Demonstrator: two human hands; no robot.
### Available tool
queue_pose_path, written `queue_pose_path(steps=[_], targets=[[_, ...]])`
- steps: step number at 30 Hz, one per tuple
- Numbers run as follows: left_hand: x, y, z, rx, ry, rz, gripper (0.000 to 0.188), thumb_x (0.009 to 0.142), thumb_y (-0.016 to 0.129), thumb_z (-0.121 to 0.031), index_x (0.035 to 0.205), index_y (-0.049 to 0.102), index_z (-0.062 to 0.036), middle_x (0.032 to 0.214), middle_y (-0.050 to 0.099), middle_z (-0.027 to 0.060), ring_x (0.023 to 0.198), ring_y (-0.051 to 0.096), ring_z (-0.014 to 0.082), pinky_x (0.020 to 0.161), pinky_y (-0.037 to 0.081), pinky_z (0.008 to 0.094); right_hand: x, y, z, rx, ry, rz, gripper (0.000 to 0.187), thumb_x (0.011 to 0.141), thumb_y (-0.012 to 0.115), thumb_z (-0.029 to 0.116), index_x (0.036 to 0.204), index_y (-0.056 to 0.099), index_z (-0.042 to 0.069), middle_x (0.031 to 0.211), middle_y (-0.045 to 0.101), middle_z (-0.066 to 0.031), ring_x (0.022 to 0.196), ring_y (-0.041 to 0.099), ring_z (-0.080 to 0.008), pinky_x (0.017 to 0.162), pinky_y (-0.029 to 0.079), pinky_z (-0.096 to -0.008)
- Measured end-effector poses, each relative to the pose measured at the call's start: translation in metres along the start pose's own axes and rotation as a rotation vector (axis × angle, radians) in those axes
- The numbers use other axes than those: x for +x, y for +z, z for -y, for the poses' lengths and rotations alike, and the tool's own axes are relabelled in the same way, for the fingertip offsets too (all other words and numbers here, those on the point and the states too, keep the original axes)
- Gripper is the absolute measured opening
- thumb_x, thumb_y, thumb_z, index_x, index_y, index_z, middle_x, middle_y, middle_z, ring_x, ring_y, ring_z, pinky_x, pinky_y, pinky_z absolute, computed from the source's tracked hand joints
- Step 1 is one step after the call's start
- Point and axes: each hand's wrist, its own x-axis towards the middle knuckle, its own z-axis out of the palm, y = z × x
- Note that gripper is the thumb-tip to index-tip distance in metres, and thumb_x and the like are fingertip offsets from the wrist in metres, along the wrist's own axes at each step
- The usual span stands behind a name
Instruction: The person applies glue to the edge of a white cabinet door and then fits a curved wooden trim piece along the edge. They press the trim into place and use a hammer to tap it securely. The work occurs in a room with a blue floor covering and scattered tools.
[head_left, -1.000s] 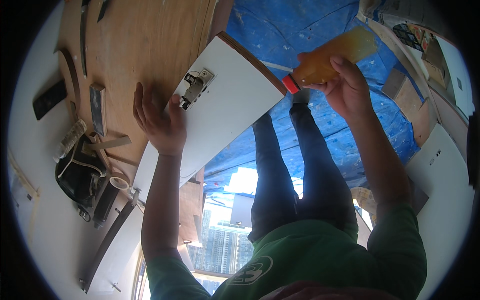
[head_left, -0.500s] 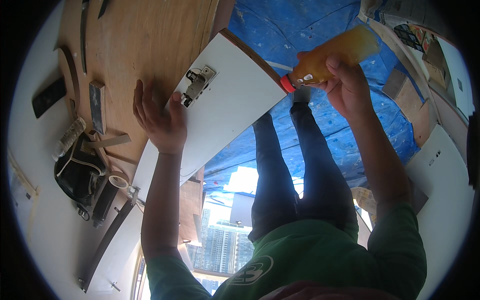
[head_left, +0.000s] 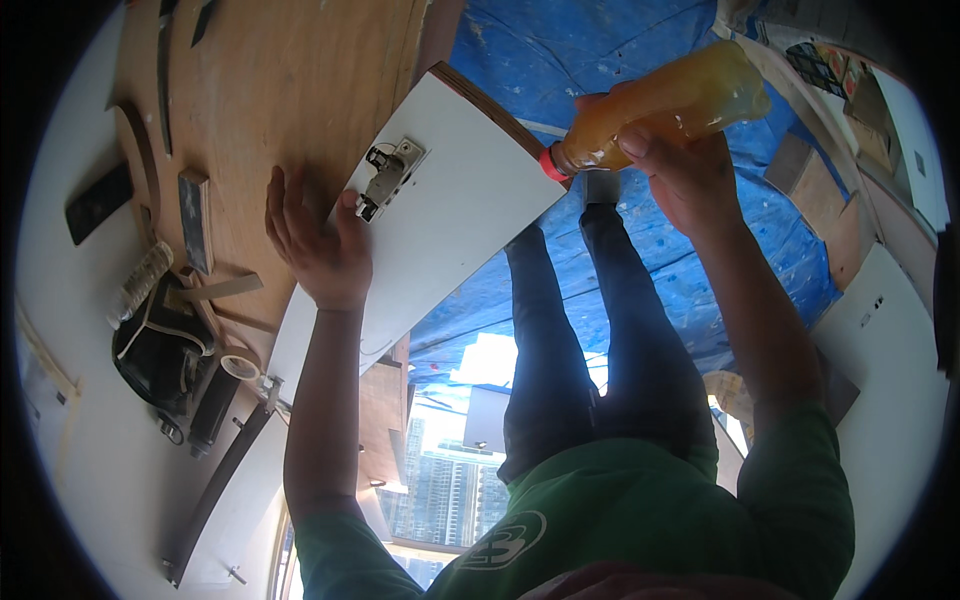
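Right hand: wrapped round the translucent bottle of amber liquid.
Red cap: overlaps, in my view, a corner of the flat white panel; I can't tell contact.
Left hand: unclenched, fingers spread, thumb beside the metal hinge.

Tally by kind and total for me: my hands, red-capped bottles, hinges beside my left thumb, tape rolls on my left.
Hands: 2 (left hand, right hand)
Red-capped bottle: 1
Hinge: 1
Tape roll: 1
Total: 5

Left fingers lie outstretched; right fingers curl in a grip.
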Motion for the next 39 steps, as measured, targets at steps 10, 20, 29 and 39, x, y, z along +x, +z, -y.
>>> queue_pose_path(steps=[10,20,29,39], targets=[[-0.001,0.003,0.004,-0.030,-0.023,-0.011,0.062,0.099,0.062,-0.043,0.141,0.056,0.0013,0.151,0.050,0.0259,0.138,0.047,0.0471,0.113,0.039,0.0571,0.005,0.005,0.002,-0.026,-0.007,-0.018,0.049,0.091,0.081,0.014,0.133,0.058,0.004,0.126,0.067,-0.0153,0.127,0.065,-0.0378,0.110,0.052,-0.0541],[-0.005,0.004,0.006,-0.048,-0.038,-0.009,0.064,0.098,0.065,-0.046,0.143,0.056,-0.0003,0.152,0.050,0.0258,0.139,0.046,0.0473,0.114,0.038,0.0581,0.005,0.006,0.000,-0.008,0.015,-0.036,0.050,0.091,0.080,0.016,0.134,0.056,0.004,0.123,0.067,-0.0153,0.122,0.068,-0.0343,0.105,0.057,-0.0515],[-0.002,0.000,0.001,0.000,0.000,0.006,0.054,0.102,0.058,-0.032,0.142,0.053,0.0042,0.151,0.050,0.0274,0.137,0.048,0.0475,0.114,0.038,0.0559,0.033,0.015,-0.008,-0.122,-0.064,-0.072,0.051,0.088,0.083,0.034,0.124,0.065,0.003,0.115,0.074,-0.0155,0.106,0.075,-0.0254,0.086,0.065,-0.0344],[0.001,-0.001,-0.003,0.004,-0.006,0.013,0.053,0.101,0.059,-0.030,0.141,0.054,0.0044,0.151,0.050,0.0271,0.136,0.048,0.0473,0.114,0.038,0.0558,0.065,0.025,-0.010,-0.142,-0.106,-0.077,0.053,0.088,0.082,0.033,0.127,0.062,0.003,0.117,0.072,-0.0159,0.113,0.073,-0.0277,0.093,0.063,-0.0410]])
